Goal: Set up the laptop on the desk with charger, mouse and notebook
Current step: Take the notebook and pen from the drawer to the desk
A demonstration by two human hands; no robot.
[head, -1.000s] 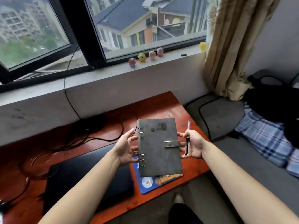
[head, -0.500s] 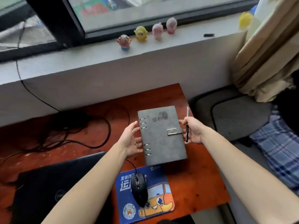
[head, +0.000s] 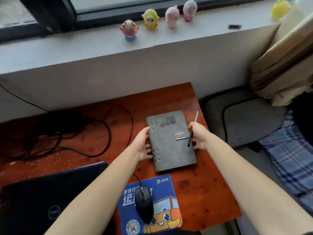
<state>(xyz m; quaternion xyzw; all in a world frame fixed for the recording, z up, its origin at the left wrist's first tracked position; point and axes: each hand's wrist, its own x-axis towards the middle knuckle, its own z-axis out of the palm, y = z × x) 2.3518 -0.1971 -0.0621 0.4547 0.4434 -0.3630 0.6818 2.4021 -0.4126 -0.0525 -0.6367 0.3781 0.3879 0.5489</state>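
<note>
The grey ring-bound notebook (head: pixel 169 143) lies closed on the back right part of the red-brown desk (head: pixel 206 184). My left hand (head: pixel 142 145) holds its spine edge, thumb by the upper rings. My right hand (head: pixel 199 136) rests against the notebook's right edge by the clasp and grips a pen (head: pixel 195 117). A black mouse (head: pixel 144 204) sits on a blue cartoon mouse pad (head: pixel 162 189) in front of the notebook. The closed black laptop (head: pixel 33 204) is at the lower left. Black cables (head: pixel 105 138) and a dark blurred lump at the back left (head: pixel 67 121) could be the charger.
The grey windowsill carries several small toy figures (head: pixel 149 18) above the desk. To the right of the desk are a grey mesh cushion (head: pixel 250 121), a beige curtain (head: pixel 284 65) and plaid fabric (head: pixel 288 158). The desk's right edge runs close to the notebook.
Both hands carried the notebook away from me and down onto the back right of the desk. The camera tilted down, bringing the mouse and pad into view.
</note>
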